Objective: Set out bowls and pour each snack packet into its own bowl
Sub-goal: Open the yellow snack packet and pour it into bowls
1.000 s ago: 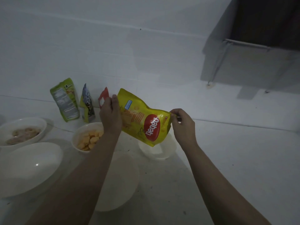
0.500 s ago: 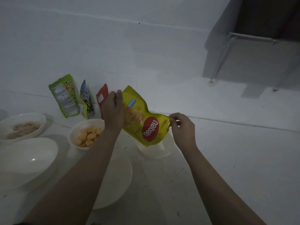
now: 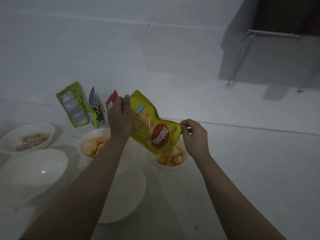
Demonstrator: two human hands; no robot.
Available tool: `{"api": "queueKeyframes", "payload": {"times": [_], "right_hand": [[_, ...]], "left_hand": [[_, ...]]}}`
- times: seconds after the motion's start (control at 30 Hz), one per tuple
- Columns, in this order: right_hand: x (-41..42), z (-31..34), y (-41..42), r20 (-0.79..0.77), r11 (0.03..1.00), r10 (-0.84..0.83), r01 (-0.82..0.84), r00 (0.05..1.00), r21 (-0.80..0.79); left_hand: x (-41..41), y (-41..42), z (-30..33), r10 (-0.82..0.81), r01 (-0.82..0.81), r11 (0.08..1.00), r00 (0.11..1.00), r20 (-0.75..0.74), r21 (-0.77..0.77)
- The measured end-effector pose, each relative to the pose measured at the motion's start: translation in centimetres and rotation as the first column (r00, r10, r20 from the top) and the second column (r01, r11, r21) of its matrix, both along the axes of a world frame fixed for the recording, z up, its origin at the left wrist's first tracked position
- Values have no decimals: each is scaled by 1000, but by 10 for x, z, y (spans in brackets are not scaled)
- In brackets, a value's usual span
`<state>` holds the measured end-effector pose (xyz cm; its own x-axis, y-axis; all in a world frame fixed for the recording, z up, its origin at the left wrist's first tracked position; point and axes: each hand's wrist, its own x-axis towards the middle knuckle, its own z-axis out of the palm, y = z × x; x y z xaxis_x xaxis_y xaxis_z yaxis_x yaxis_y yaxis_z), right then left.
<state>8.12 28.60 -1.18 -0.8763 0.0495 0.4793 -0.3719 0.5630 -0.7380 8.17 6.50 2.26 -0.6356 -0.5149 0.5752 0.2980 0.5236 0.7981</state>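
We see the yellow packet (image 3: 152, 129) tipped mouth-down at centre, held up off the tabletop (image 3: 251, 170). Left hand (image 3: 119, 118) grips its upper end, fingers curled round the packet edge. Right hand (image 3: 194, 135) pinches the lower corner at 3 o'clock of the packet, fingers clamped on the foil. Orange crackers (image 3: 171, 157) lie piled under the mouth in the small bowl (image 3: 170, 166), which sits just below the packet at its 5 o'clock; some pieces sit right at the opening.

A second small bowl (image 3: 91, 144) at 9 o'clock of the packet holds orange pieces; the left forearm partly covers it. A bowl of pale snacks (image 3: 27, 137) sits further out at 9 o'clock. A big white bowl (image 3: 32, 174) lies at 8 o'clock and another white bowl (image 3: 124, 193) at 6 o'clock, half hidden under the left forearm; we can't tell what is in either.

Three packets stand against the wall (image 3: 155, 58) at 10 o'clock: green packet (image 3: 73, 104), grey packet (image 3: 96, 108), red packet (image 3: 110, 102), the last partly behind the left hand. A dark unit on metal brackets (image 3: 284, 32) hangs at 2 o'clock.
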Motion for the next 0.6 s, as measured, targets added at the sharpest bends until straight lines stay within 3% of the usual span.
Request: {"api": "queueKeyframes", "payload": {"times": [0.5,0.6], "right_hand": [[13,6,-7,-73,996,-56,51,996,-67],[15,9,-5,-4,999,-37,37,999,35]], "left_hand": [[4,-5,7,-34,32,999,998,-56,-31],[6,-3,10,-44,40,998,997,-70,-46]]}}
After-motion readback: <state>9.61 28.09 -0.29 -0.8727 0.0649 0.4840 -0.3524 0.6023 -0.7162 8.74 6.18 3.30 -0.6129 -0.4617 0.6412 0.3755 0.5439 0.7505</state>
